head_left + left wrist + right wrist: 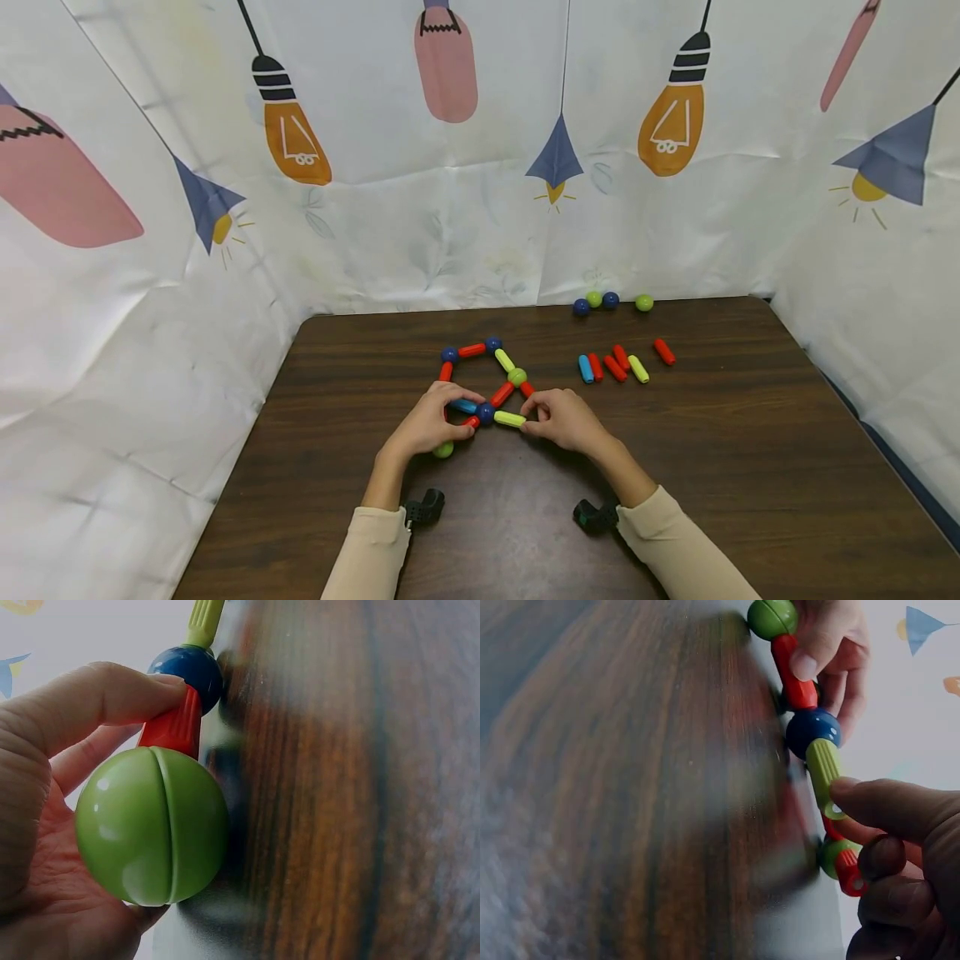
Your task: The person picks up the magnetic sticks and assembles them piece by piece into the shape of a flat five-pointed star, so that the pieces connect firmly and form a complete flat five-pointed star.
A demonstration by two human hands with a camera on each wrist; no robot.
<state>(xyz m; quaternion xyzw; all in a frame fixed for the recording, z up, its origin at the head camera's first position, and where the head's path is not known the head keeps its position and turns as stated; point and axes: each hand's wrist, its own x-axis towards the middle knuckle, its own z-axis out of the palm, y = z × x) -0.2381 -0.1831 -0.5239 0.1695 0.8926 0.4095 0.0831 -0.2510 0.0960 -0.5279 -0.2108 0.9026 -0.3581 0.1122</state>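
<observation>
A flat frame of short rods and balls, like a magnetic building set, lies on the table. My left hand (427,421) reaches over its near left part. The left thumb presses along a red rod (176,729) between a green ball (150,825) and a dark blue ball (485,413), with the other fingers beyond it. My right hand (566,421) pinches the free end of a yellow-green rod (510,419) between thumb and index finger. That rod's other end meets the dark blue ball. Another red rod (847,871) sticks out from a green ball near the right fingers.
On the dark wooden table (712,500), right of the frame, lie several loose red rods (664,352), a blue rod (586,368) and a yellow-green rod (638,369). Loose blue balls (581,307) and green balls (644,302) sit at the back edge, before a printed curtain (480,217).
</observation>
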